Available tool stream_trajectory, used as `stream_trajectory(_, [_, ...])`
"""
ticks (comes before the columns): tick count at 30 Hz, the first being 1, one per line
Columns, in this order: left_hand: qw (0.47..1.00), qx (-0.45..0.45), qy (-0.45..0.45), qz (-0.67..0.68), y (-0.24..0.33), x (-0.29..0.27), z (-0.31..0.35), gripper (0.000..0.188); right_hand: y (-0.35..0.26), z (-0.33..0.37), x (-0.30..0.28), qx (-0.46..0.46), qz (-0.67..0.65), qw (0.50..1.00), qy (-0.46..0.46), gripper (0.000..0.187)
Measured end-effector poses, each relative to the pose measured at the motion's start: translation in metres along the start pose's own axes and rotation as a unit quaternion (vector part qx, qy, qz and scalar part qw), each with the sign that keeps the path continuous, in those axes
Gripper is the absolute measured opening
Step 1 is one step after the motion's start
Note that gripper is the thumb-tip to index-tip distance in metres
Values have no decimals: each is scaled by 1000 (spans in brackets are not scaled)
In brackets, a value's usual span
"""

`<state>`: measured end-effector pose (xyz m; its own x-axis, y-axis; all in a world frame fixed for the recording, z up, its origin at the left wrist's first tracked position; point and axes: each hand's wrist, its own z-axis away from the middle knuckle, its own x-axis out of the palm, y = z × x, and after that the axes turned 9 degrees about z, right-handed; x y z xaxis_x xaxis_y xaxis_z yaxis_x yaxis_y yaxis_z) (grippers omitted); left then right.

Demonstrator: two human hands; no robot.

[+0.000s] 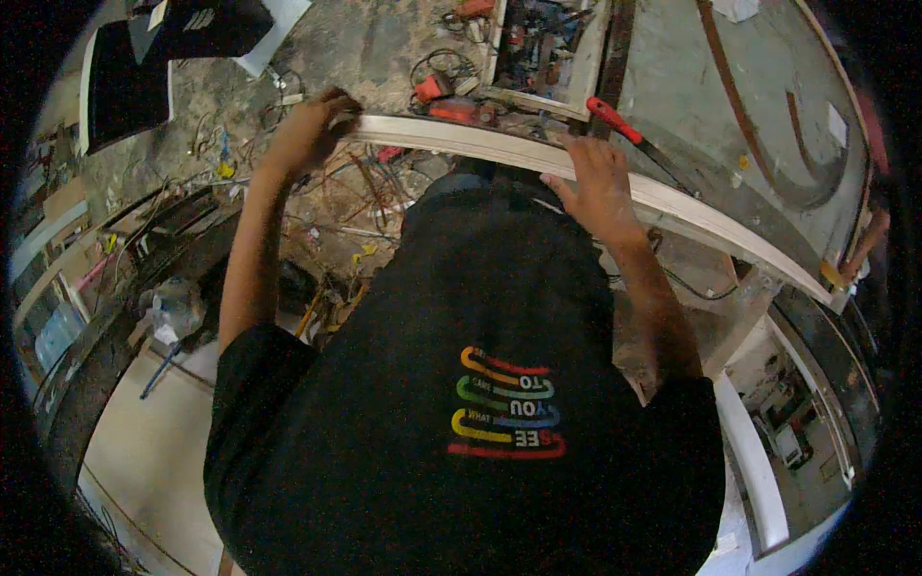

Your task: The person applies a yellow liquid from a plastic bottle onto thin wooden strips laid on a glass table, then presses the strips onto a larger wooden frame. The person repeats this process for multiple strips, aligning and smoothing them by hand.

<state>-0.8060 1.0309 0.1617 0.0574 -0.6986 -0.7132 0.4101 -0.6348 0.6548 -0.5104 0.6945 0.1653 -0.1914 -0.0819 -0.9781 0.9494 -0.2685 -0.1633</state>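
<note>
A long pale wooden strip (451, 134) runs across in front of me, from the upper middle down to the far right. My right hand (603, 192) lies over its middle, fingers across the top and thumb on the near side. At the strip's left end is my left hand (315, 134), its fingers curled and slightly blurred; what lies between them is hidden. Beyond my right hand, a red-handled tool (617, 122) with a long dark blade rests on a grey panel (672, 86). Near the strip's right end shows a blurred skin-coloured shape (872, 240), perhaps another person's hand.
Red power tools (451, 101) and cables lie on the dusty floor beyond the strip. A framed tray (538, 99) of small parts stands behind them. Wires and scraps (360, 192) clutter the ground between my arms. A white panel (144, 432) is at the lower left.
</note>
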Motion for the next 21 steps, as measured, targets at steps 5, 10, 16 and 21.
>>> stream_trajectory(5, [994,-102,-35,10,4,-14,-11,24,37,9,-14,-12,-61,997,-38,47])
stream_trajectory(10, [991,-123,-44,22,10,-16,-22,22,69,16,-18,57,-96,988,-104,46])
stream_trajectory(16, [995,-82,-43,-37,17,-17,-17,35,64,36,-13,87,-38,994,-53,74])
stream_trajectory(21, [996,26,-7,-87,42,10,-2,75,52,47,11,86,36,995,46,87])
